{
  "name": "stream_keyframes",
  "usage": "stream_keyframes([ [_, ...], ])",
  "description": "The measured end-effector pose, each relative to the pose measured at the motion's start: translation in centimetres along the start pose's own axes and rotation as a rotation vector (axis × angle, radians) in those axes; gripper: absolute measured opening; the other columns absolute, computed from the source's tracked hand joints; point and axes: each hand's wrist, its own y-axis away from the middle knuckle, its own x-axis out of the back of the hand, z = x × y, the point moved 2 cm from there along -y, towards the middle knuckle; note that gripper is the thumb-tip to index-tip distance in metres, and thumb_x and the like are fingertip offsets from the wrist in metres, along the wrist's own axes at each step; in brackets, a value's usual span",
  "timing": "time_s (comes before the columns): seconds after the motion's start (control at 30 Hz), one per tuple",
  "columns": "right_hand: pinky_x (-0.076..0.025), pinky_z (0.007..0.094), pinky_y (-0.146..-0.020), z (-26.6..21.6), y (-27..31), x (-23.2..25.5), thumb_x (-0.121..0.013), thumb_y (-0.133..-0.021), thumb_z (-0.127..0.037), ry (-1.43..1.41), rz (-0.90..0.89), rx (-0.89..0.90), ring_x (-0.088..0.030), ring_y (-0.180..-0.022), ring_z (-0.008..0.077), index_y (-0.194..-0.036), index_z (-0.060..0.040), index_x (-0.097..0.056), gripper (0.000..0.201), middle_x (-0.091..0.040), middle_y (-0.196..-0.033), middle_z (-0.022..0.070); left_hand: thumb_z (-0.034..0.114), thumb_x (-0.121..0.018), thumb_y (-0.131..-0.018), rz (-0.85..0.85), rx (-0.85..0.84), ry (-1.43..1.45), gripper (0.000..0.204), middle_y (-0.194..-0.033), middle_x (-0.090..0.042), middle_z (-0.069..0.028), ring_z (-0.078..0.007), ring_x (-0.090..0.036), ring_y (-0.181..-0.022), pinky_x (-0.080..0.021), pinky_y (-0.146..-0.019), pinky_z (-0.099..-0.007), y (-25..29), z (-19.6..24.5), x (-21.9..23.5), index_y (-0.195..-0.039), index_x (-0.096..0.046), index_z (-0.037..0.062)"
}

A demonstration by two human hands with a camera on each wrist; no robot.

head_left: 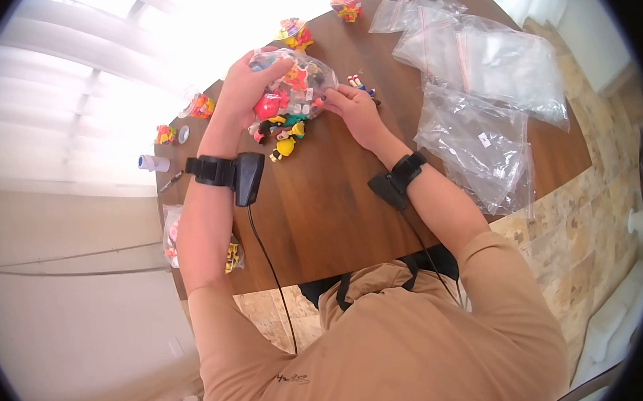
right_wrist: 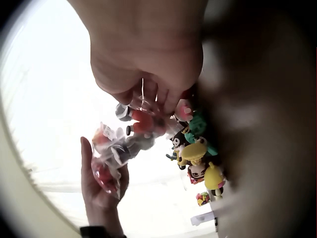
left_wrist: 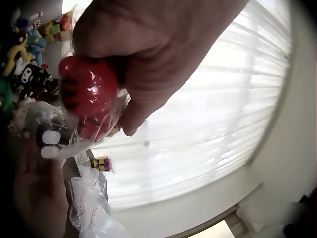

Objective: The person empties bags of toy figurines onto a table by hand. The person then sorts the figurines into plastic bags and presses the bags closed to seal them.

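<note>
A clear plastic bag (head_left: 318,72) full of small colourful figures is held above the far side of the table. My left hand (head_left: 241,90) grips its left side, thumb over the plastic; a shiny red figure (left_wrist: 89,87) shows beside that hand in the left wrist view. My right hand (head_left: 359,116) pinches the bag's right edge, and its fingertips press the plastic near orange-red pieces (right_wrist: 143,121) in the right wrist view. Just below the bag lies a pile of figures, including a yellow one (head_left: 283,148).
Small figures (head_left: 362,86) lie right of the right hand. Empty clear bags (head_left: 473,126) cover the table's right side. Cups of colourful pieces (head_left: 347,6) line the far edge. Near the left edge are a white roll (head_left: 154,164), a pen (head_left: 172,181) and bagged items (head_left: 172,237).
</note>
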Motion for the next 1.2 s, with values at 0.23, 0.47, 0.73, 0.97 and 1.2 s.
stream_keyframes([
  [0.23, -0.050, 0.0311, -0.075, -0.5, 1.0, -1.0, -0.059, -0.098, -0.029, 0.784, 0.171, 0.153, -0.065, -0.080, 0.0179, -0.103, -0.0004, -0.065, 0.029, -0.071, -0.091, 0.0107, 0.010, -0.074, -0.088, -0.091, -0.006, -0.218, 0.035, -0.096, -0.069, -0.0097, -0.0142, -0.068, -0.081, -0.060, -0.070, -0.0302, -2.8, 1.5, 0.9, -0.116, -0.058, -0.0040],
  [0.47, -0.051, 0.0345, -0.070, 0.6, 1.2, -0.9, -0.065, -0.093, -0.034, 0.822, 0.234, 0.244, -0.066, -0.075, 0.0227, -0.102, -0.0003, -0.061, 0.035, -0.068, -0.083, 0.0107, 0.016, -0.069, -0.092, -0.118, 0.026, -0.166, 0.027, -0.095, -0.070, -0.0104, -0.0149, -0.069, -0.082, -0.059, -0.068, -0.0294, -3.0, 3.3, 2.0, -0.110, -0.063, -0.0036],
  [0.73, -0.050, 0.0309, -0.068, 1.2, 1.3, -0.9, -0.066, -0.093, -0.028, 1.016, -0.071, -0.040, -0.063, -0.071, 0.0142, -0.099, -0.0020, -0.059, 0.028, -0.065, -0.080, 0.0052, 0.037, -0.069, -0.092, 0.073, -0.354, -1.147, 0.051, -0.081, -0.070, -0.0104, -0.0121, -0.065, -0.071, -0.052, -0.064, -0.0284, -4.7, 4.7, 2.7, -0.113, -0.060, -0.0085],
  [0.97, -0.053, 0.0371, -0.075, 0.8, 1.8, -1.2, -0.067, -0.090, -0.032, 1.027, -0.095, 0.035, -0.069, -0.084, 0.0263, -0.112, -0.0017, -0.058, 0.038, -0.071, -0.088, 0.0117, 0.052, -0.067, -0.088, 0.069, -0.226, -1.007, 0.061, -0.067, -0.065, -0.0124, -0.0219, -0.058, -0.061, -0.049, -0.064, -0.0357, -5.2, 2.9, 1.8, -0.078, -0.064, -0.0081],
  [1.2, -0.053, 0.0388, -0.080, 0.9, 1.8, -1.3, -0.066, -0.090, -0.031, 1.018, -0.113, 0.017, -0.070, -0.091, 0.0293, -0.126, -0.0028, -0.054, 0.047, -0.073, -0.095, 0.0128, 0.045, -0.047, -0.102, 0.109, -0.227, -0.787, 0.059, -0.067, -0.062, -0.0121, -0.0194, -0.054, -0.066, -0.047, -0.068, -0.0358, -6.2, 0.5, 3.8, -0.086, -0.066, -0.0078],
])
